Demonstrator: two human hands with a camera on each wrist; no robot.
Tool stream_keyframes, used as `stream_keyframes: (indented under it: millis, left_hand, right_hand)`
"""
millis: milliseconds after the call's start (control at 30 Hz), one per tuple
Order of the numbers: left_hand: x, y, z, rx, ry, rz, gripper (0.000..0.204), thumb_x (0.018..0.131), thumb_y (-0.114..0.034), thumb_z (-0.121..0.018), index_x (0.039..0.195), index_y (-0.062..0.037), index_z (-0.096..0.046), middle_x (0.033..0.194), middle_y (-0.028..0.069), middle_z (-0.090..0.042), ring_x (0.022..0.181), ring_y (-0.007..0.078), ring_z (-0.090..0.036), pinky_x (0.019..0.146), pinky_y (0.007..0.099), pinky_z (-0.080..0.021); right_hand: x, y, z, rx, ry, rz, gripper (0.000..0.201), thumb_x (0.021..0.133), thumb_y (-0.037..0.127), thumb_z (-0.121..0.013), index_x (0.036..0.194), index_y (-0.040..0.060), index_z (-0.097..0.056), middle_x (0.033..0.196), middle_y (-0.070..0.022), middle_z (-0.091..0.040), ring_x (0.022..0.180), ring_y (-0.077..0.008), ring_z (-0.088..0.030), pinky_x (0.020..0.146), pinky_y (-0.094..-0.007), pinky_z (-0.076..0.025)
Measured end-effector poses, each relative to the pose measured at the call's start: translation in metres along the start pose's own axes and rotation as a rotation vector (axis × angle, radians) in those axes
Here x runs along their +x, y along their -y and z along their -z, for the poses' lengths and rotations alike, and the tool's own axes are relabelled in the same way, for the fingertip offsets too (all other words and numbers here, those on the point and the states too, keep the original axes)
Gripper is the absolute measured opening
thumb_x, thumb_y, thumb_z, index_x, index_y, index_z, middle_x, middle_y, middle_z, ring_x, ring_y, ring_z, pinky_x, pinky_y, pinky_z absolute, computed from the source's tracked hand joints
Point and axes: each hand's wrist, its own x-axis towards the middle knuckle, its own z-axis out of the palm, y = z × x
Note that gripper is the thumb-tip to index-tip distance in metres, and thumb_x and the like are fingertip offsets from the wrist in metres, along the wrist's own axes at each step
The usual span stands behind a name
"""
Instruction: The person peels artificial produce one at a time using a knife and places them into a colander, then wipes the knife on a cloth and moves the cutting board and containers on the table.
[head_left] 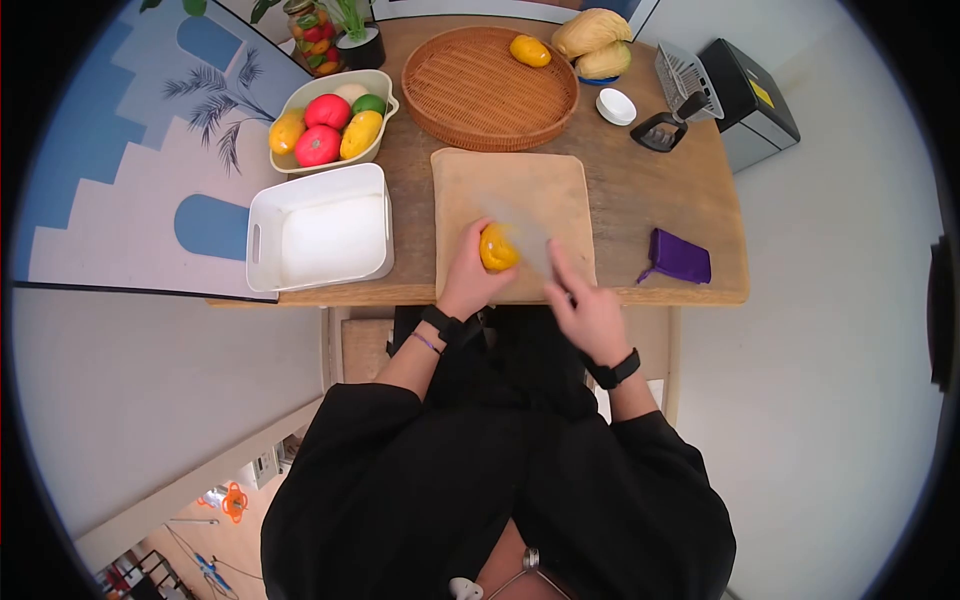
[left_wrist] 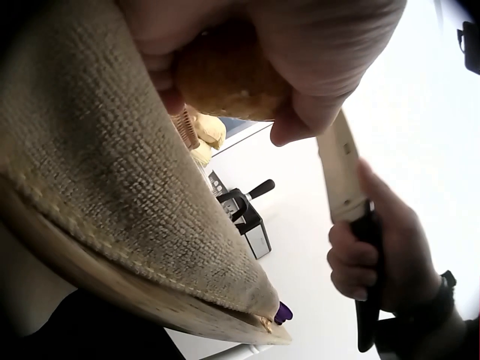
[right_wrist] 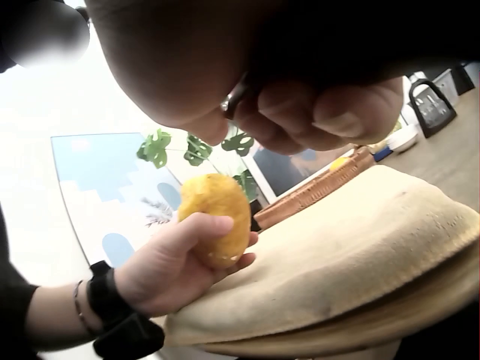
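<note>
My left hand [head_left: 468, 282] grips a yellow mango [head_left: 497, 248] over a tan cloth mat [head_left: 510, 185]. In the right wrist view, the thumb lies across the side of the mango [right_wrist: 214, 217], which is tilted upright above the mat. A kitchen knife [left_wrist: 341, 165] with a wide pale blade and black handle is in my right hand [head_left: 592, 318], fingers wrapped round the handle. The blade is blurred in the head view, its edge overlapping the right side of the mango there. The left wrist view has the knife out beside the left hand.
Left of the mat stands a white bin [head_left: 320, 235], with a cream colander [head_left: 385, 152] of fruit behind it. A round wicker tray [head_left: 480, 95] holding one yellow fruit [head_left: 530, 51] lies behind the mat. To the right are a purple pouch [head_left: 680, 257], a white bowl [head_left: 616, 106] and a black-handled tool [head_left: 660, 132].
</note>
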Motion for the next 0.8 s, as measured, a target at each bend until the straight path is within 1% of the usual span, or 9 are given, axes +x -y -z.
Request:
stream_keyframes:
  millis: [100, 167, 200, 333, 400, 467, 567, 667, 800]
  left_hand:
    - [-0.003, -0.022, 0.001, 0.082, 0.045, -0.077, 0.069, 0.077, -0.011, -0.083, 0.136, -0.0031, -0.048, 0.125, 0.0161, -0.058, 0.118, 0.0312, -0.06, 0.103, 0.0393, -0.049]
    - [-0.004, -0.046, 0.005, -0.133, 0.003, -0.042, 0.064, 0.081, -0.012, -0.084, 0.134, -0.0035, -0.05, 0.124, 0.012, -0.061, 0.117, 0.0239, -0.061, 0.1, 0.0371, -0.051]
    - [0.001, -0.053, 0.007, -0.129, -0.005, -0.05, 0.064, 0.081, -0.012, -0.084, 0.134, -0.0035, -0.05, 0.124, 0.012, -0.061, 0.117, 0.0239, -0.061, 0.1, 0.0371, -0.051]
    - [0.01, -0.058, 0.02, -0.464, -0.042, 0.242, 0.049, 0.092, -0.013, -0.076, 0.134, -0.0055, -0.051, 0.125, 0.0067, -0.062, 0.118, 0.0174, -0.061, 0.099, 0.034, -0.052]
    - [0.018, -0.05, 0.023, -0.554, -0.084, 0.309, 0.044, 0.096, -0.014, -0.073, 0.134, -0.0066, -0.052, 0.124, 0.0053, -0.062, 0.117, 0.0172, -0.061, 0.099, 0.034, -0.052]
    - [0.021, -0.038, 0.028, -1.101, -0.084, 0.453, 0.04, 0.102, -0.022, -0.065, 0.137, -0.0078, -0.052, 0.128, 0.0069, -0.063, 0.117, 0.0222, -0.063, 0.101, 0.0387, -0.052]
    - [0.02, -0.037, 0.03, -1.181, -0.099, 0.585, 0.041, 0.106, -0.032, -0.056, 0.14, -0.0088, -0.051, 0.133, 0.0084, -0.062, 0.121, 0.0279, -0.063, 0.104, 0.0443, -0.051]
    - [0.014, -0.022, 0.032, -1.204, -0.051, 0.549, 0.044, 0.108, -0.036, -0.051, 0.142, -0.0086, -0.05, 0.137, 0.0105, -0.062, 0.124, 0.0312, -0.061, 0.106, 0.0475, -0.05]
    - [0.011, -0.021, 0.026, -1.235, -0.152, 0.547, 0.05, 0.107, -0.043, -0.05, 0.142, -0.0062, -0.049, 0.136, 0.0121, -0.06, 0.122, 0.0372, -0.061, 0.106, 0.0487, -0.051]
  right_hand:
    - [-0.002, -0.006, -0.004, -0.025, 0.11, 0.107, 0.06, 0.101, 0.036, -0.061, 0.158, 0.029, -0.042, 0.086, -0.0201, -0.073, 0.075, -0.0426, -0.07, 0.067, -0.0517, -0.057]
    - [0.021, -0.025, 0.004, -0.267, 0.117, -0.276, 0.06, 0.101, 0.035, -0.062, 0.157, 0.0279, -0.043, 0.086, -0.0207, -0.073, 0.075, -0.0435, -0.07, 0.068, -0.0504, -0.057]
    - [0.023, -0.028, 0.006, -0.098, 0.022, -0.334, 0.059, 0.101, 0.033, -0.063, 0.156, 0.0261, -0.044, 0.092, -0.0218, -0.074, 0.08, -0.0437, -0.071, 0.071, -0.048, -0.058]
    - [0.013, -0.016, 0.005, 0.166, -0.12, -0.125, 0.058, 0.101, 0.032, -0.063, 0.156, 0.0245, -0.045, 0.101, -0.0236, -0.073, 0.088, -0.0431, -0.071, 0.076, -0.0458, -0.058]
    - [0.005, 0.011, 0.009, 0.144, 0.085, -0.207, 0.057, 0.101, 0.03, -0.063, 0.155, 0.0231, -0.047, 0.108, -0.0233, -0.072, 0.095, -0.0414, -0.071, 0.08, -0.0437, -0.058]
    - [-0.008, 0.011, -0.009, 0.219, 0.043, -0.143, 0.057, 0.101, 0.029, -0.064, 0.155, 0.0229, -0.047, 0.107, -0.0225, -0.073, 0.094, -0.0407, -0.072, 0.08, -0.0432, -0.058]
    - [-0.015, 0.014, -0.028, 0.311, -0.084, 0.045, 0.059, 0.1, 0.032, -0.065, 0.156, 0.024, -0.046, 0.095, -0.0194, -0.074, 0.082, -0.0386, -0.073, 0.072, -0.0434, -0.058]
    - [-0.02, 0.026, -0.021, 0.022, 0.097, 0.039, 0.065, 0.098, 0.039, -0.066, 0.158, 0.0284, -0.042, 0.069, -0.0134, -0.069, 0.061, -0.036, -0.068, 0.057, -0.0455, -0.055]
    - [-0.011, 0.018, -0.022, -0.161, 0.16, 0.097, 0.064, 0.099, 0.039, -0.065, 0.158, 0.0291, -0.041, 0.072, -0.0142, -0.071, 0.062, -0.0362, -0.069, 0.058, -0.0454, -0.056]
